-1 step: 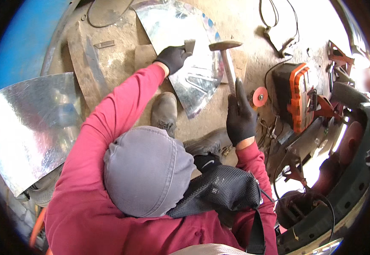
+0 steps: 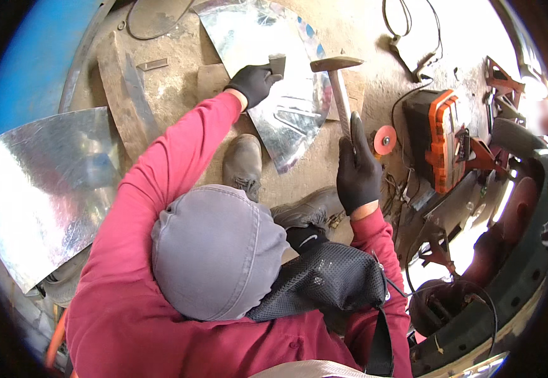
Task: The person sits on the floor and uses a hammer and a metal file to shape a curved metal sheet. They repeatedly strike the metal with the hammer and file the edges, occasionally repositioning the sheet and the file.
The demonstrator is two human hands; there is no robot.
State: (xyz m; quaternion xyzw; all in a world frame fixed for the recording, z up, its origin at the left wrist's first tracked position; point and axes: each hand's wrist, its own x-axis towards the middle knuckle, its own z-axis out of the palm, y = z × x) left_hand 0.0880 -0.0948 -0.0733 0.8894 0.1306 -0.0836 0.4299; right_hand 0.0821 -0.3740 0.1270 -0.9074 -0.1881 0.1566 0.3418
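My left hand point(image 2: 252, 84), in a black glove, is closed round a small flat grey metal piece point(image 2: 277, 64), perhaps a wide chisel; its lower part is hidden in the fingers. The piece is held over a shiny, rounded metal sheet point(image 2: 248, 38), and whether it touches the sheet I cannot tell. Pressed ridges point(image 2: 293, 120) run across the sheet's near part. In my gloved right hand point(image 2: 357, 176) is a hammer point(image 2: 342, 94), gripped by its handle. Its head is up beyond the hand, near the sheet's right edge.
A second metal sheet point(image 2: 47, 183) lies at the left beside a worn board point(image 2: 117, 94). To the right are a disc-fitted grinder point(image 2: 385, 140), an orange and black toolbox point(image 2: 441, 142), cables point(image 2: 406, 94) and red stands point(image 2: 504, 82). My shoes point(image 2: 242, 162) are close to the sheet.
The hammer has shifted very slightly and its head is tilted a little differently. My left hand and the metal piece stay almost in the same place over the sheet.
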